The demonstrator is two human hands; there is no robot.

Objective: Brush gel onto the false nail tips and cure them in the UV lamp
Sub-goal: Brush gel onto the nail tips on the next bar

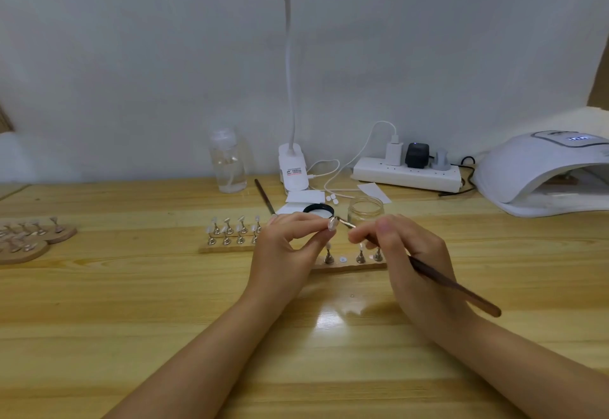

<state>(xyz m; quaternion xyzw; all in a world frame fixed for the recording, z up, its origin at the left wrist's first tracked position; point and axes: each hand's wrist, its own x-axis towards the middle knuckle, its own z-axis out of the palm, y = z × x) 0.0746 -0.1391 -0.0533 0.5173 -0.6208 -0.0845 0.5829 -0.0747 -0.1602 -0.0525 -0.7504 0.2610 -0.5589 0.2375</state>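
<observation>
My left hand (290,240) pinches a pale false nail tip (331,224) on its small stand, lifted above the table. My right hand (405,254) grips a long brown brush (454,287), whose fine tip touches the nail tip. Under my hands lies a wooden strip (349,265) with three metal stands holding nail tips. A second wooden strip (227,247) to the left carries several more tips on stands. A small glass gel jar (365,211) stands open just behind my hands, with its black lid (318,210) beside it. The white UV lamp (540,175) sits at the far right.
A clear pump bottle (228,161), a clip desk lamp (293,168), a power strip (407,175) with chargers and cables line the back wall. A spare brush (264,196) and white paper pads lie near the lamp. Round wooden holders (29,237) with tips sit far left.
</observation>
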